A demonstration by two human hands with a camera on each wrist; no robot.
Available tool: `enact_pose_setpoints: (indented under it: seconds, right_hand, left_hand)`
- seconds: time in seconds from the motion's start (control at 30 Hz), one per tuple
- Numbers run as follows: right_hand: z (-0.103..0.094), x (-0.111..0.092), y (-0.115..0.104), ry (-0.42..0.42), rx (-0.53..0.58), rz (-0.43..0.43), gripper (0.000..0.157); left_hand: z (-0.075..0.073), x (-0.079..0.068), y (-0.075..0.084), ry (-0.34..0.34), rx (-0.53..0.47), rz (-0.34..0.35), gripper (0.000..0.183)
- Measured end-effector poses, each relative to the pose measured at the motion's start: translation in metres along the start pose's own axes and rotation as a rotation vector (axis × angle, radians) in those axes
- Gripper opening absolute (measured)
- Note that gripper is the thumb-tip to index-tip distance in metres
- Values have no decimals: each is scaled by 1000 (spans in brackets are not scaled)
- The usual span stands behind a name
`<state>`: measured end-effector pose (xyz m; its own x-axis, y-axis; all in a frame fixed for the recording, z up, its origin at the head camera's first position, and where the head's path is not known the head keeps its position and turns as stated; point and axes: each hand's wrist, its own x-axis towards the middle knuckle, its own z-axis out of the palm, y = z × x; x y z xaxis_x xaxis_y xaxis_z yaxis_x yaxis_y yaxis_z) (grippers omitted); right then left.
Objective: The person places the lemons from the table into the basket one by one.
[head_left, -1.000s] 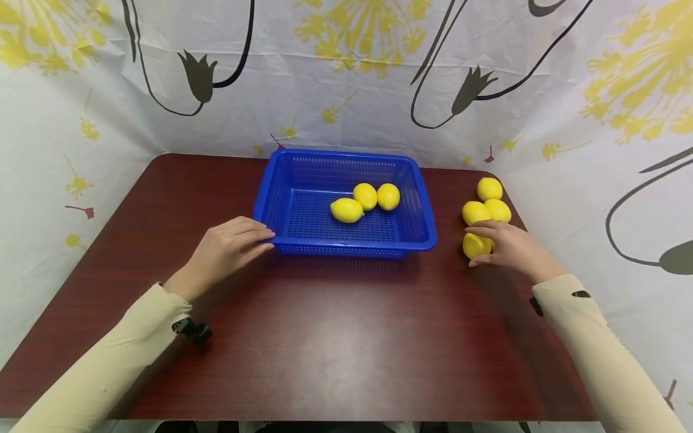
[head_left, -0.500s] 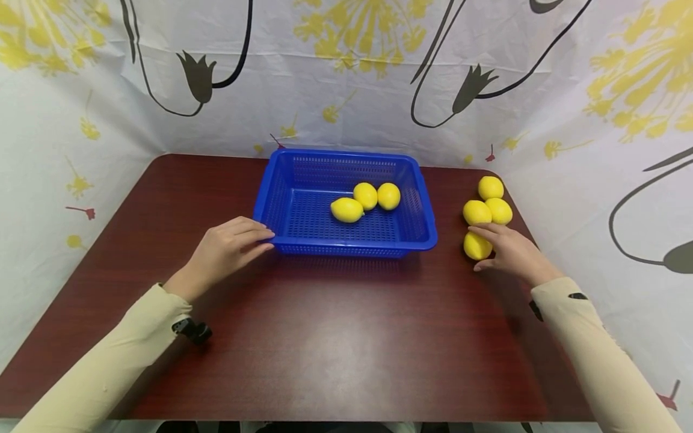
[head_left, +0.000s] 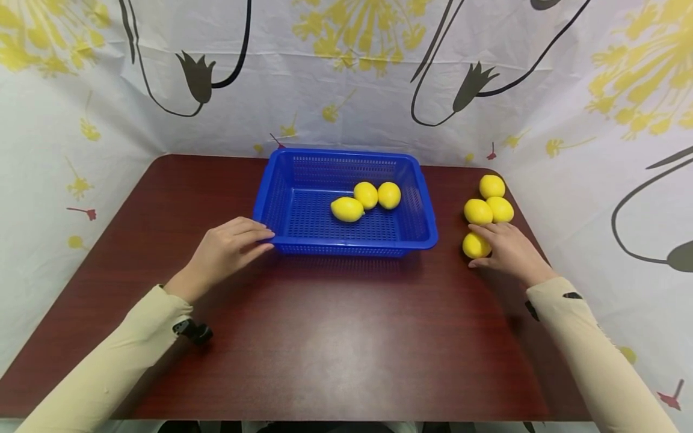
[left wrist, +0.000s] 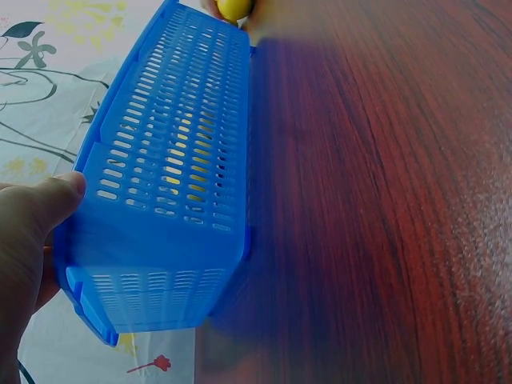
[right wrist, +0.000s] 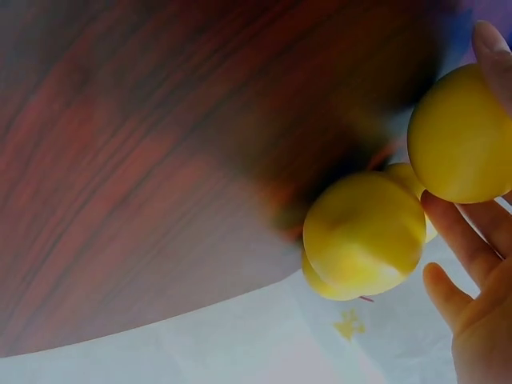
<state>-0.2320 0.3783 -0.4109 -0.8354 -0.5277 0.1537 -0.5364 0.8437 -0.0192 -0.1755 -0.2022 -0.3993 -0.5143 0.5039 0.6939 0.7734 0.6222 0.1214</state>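
A blue perforated plastic basket point(head_left: 346, 243) stands toward the back of the table with three lemons point(head_left: 347, 209) grouped in it. My left hand point(head_left: 230, 249) pinches the basket's front left corner; in the left wrist view its thumb lies on the rim. At the table's right side my right hand point(head_left: 509, 249) has thumb and fingers around the nearest lemon point(head_left: 475, 245). In the right wrist view the thumb overlaps this lemon point(right wrist: 460, 136) and fingers lie on its other side. Three more lemons point(head_left: 479, 211) sit close together just behind that hand.
The dark red-brown wooden table point(head_left: 335, 337) has its right edge close beside the loose lemons. A white cloth point(head_left: 346, 90) with yellow flowers and dark stems hangs behind and at both sides.
My right hand loosened slightly around the nearest lemon, then closed in on it again, its thumb back at the lemon's front. The left hand and basket have stayed put.
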Motion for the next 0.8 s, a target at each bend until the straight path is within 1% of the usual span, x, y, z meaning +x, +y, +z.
enact_pose_setpoints:
  seconds: [0.1, 0.17, 0.3, 0.37, 0.43, 0.47, 0.5, 0.6, 0.63, 0.73, 0.8]
  right_hand:
    - [1, 1, 0, 1, -10, 10, 85]
    - [2, 1, 0, -1, -11, 17, 84]
    - [4, 3, 0, 4, -10, 24, 81]
    - [4, 3, -1, 8, -10, 27, 79]
    - [4, 3, -1, 10, -8, 31, 78]
    - [4, 3, -1, 11, -7, 32, 78]
    - [4, 3, -1, 12, -7, 34, 78]
    - [5, 3, -1, 14, -7, 35, 78]
    - [5, 3, -1, 14, -7, 35, 78]
    - [6, 3, 0, 13, -9, 33, 78]
    - [6, 3, 0, 11, -10, 32, 78]
  left_hand:
    - [-1, 0, 1, -16, 7, -10, 26]
    - [-1, 0, 1, -26, 11, -19, 27]
    - [-1, 0, 2, -23, 10, -22, 34]
    - [-1, 0, 1, -17, 7, -23, 34]
    - [0, 0, 1, -16, 4, -22, 27]
    - [0, 0, 1, -17, 4, -22, 27]
    - [0, 0, 1, -17, 2, -22, 30]
    - [0, 0, 1, -10, -4, -17, 45]
    - [0, 0, 1, -7, -7, -17, 43]
    - [0, 0, 1, 4, -14, -10, 28]
    - [0, 0, 2, -3, -11, -14, 27]
